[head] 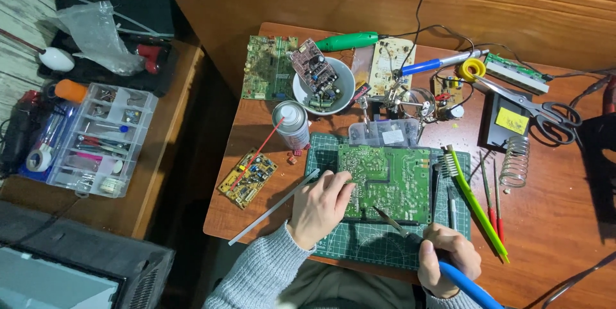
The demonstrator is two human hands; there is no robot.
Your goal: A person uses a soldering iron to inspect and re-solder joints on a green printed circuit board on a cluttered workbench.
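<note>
Green circuit board (385, 182): solder side up on the cutting mat (359, 241), toward the near edge of the counter (558, 219); left hand (321, 206) pressed on the board's left edge, fingers curled over it, steadying; right hand (446, 261) closed around a blue-handled soldering iron (410, 235), tip at the board's near edge; best kept braced, tip lowered onto one joint only. Around: plastic parts box (384, 133) touching the far edge of the board; green-handled brush (471, 203) and red screwdrivers (491, 200) just right; spray can (290, 124) with red straw, yellow board (248, 178), and metal strip (273, 208) left; scissors (539, 110), coil stand (514, 161) at far right; iron's cable near the wrist may snag.
</note>
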